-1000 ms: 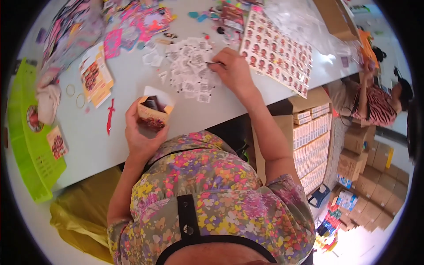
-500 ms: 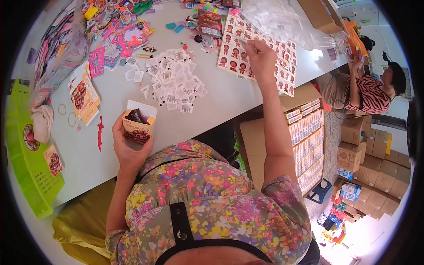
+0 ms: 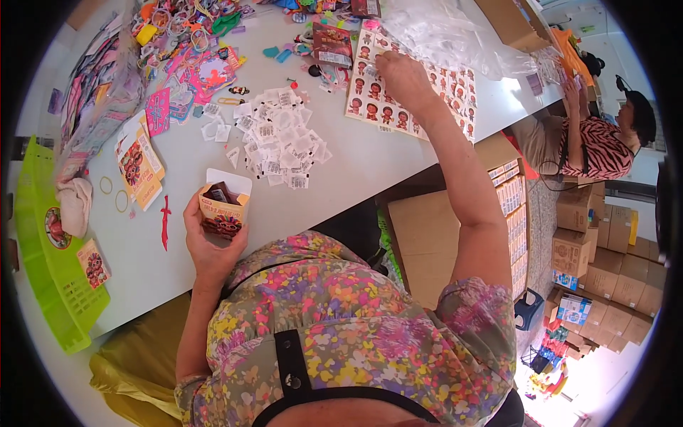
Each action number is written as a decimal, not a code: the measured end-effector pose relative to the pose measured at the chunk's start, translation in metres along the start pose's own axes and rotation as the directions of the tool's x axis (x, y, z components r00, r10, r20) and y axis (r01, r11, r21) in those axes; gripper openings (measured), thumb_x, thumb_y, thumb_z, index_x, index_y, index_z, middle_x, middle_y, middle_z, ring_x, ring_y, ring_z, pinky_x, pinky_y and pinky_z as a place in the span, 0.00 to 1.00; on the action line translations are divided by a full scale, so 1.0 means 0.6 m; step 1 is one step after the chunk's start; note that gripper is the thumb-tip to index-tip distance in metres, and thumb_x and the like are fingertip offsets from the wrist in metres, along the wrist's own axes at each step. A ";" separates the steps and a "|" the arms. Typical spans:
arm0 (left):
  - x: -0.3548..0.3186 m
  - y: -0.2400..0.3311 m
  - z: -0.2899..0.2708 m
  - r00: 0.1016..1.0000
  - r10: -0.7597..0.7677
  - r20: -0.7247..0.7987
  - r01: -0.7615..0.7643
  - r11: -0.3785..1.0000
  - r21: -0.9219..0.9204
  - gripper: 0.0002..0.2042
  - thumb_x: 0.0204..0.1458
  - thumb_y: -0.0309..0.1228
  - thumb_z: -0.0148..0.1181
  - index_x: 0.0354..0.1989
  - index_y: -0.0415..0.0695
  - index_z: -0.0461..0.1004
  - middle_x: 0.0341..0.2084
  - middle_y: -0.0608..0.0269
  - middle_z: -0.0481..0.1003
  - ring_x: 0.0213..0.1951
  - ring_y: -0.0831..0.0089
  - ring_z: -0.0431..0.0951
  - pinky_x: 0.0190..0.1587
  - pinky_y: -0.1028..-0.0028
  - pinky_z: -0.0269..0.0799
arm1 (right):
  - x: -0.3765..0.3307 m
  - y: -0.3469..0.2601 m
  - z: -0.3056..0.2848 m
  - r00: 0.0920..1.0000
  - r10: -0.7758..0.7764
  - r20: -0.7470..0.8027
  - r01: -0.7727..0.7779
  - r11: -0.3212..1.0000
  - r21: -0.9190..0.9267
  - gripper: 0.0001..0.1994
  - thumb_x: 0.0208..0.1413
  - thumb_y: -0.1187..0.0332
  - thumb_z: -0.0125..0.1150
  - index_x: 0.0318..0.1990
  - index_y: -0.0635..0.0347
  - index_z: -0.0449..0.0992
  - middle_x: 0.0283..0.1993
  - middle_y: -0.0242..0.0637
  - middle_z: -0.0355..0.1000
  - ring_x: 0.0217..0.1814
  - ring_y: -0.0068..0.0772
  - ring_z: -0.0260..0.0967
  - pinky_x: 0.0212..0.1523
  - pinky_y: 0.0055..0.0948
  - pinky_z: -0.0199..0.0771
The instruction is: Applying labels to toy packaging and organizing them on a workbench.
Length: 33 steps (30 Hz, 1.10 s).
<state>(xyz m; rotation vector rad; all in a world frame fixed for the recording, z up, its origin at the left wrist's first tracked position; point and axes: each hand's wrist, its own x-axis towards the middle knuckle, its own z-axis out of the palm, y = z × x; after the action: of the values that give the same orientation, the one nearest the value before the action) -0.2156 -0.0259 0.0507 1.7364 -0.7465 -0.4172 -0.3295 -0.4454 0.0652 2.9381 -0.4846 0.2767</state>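
In the head view, the person's left hand [image 3: 210, 245] is gripping a small open carton [image 3: 224, 208], fingers wrapped around its lower half and its white flap standing up at the back. The carton is being held just above the near edge of the white table [image 3: 356, 171], and something dark is showing inside its mouth.

The right hand [image 3: 404, 80] is stretching far forward and resting on a sheet of figure stickers [image 3: 413, 89], which is lying flat on the table beyond and to the right of the carton. The fingertips are pressing down at the sheet's upper part; whether they are pinching anything cannot be told.

Between the carton and the sticker sheet, a loose heap of small white printed tags [image 3: 274, 139] is spreading over the table, just beyond the carton. To the left of the carton a thin red toy sword [image 3: 165, 222] is lying flat, and further left a green plastic basket [image 3: 53, 263] is sitting at the table's edge with small picture cards on it. Beyond the tags, a jumble of colourful small toys and packets [image 3: 199, 43] is covering the far side of the table. A crumpled clear plastic bag [image 3: 445, 35] is lying just beyond the sticker sheet.

Well to the right of the carton, past the table's end, another person in a striped top [image 3: 601, 146] is sitting, with stacked cardboard boxes [image 3: 612, 249] nearby.
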 end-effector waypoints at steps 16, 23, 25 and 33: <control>0.004 -0.001 0.003 1.000 0.021 -0.005 -0.022 1.000 -0.018 0.39 0.37 0.20 0.69 0.61 0.36 0.55 0.51 0.54 0.68 0.52 0.69 0.72 0.54 0.70 0.68 | -0.001 -0.021 0.028 0.982 0.009 -0.188 0.021 0.987 0.159 0.01 0.51 0.74 0.59 0.30 0.58 0.76 0.34 0.38 0.71 0.33 0.44 0.74 0.33 0.37 0.75; 0.003 -0.005 0.001 1.000 -0.001 -0.004 0.000 0.999 -0.041 0.39 0.38 0.19 0.68 0.61 0.36 0.55 0.51 0.55 0.68 0.51 0.70 0.72 0.54 0.71 0.69 | 0.024 -0.018 -0.031 0.993 0.017 0.118 -0.061 0.923 0.379 0.08 0.53 0.68 0.63 0.37 0.63 0.79 0.38 0.40 0.71 0.34 0.41 0.72 0.37 0.36 0.73; 0.002 -0.003 0.001 1.000 -0.003 0.001 0.003 0.999 -0.041 0.39 0.38 0.19 0.68 0.61 0.36 0.54 0.51 0.54 0.68 0.51 0.70 0.72 0.54 0.71 0.69 | 0.028 -0.016 -0.031 0.978 0.017 0.210 -0.093 0.928 0.361 0.09 0.53 0.68 0.63 0.37 0.63 0.79 0.38 0.39 0.72 0.36 0.40 0.72 0.38 0.36 0.72; 0.003 -0.005 0.000 1.000 0.018 0.005 -0.018 0.999 -0.028 0.39 0.38 0.19 0.68 0.61 0.35 0.54 0.50 0.53 0.68 0.50 0.70 0.73 0.53 0.70 0.70 | 0.035 0.015 -0.017 0.967 0.029 0.252 -0.184 0.767 0.615 0.09 0.49 0.69 0.67 0.36 0.63 0.81 0.40 0.39 0.74 0.37 0.40 0.71 0.39 0.34 0.71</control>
<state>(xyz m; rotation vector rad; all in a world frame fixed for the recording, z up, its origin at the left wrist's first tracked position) -0.2136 -0.0266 0.0482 1.7022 -0.7569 -0.4184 -0.3147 -0.4583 0.0801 3.6446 -0.7143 0.1257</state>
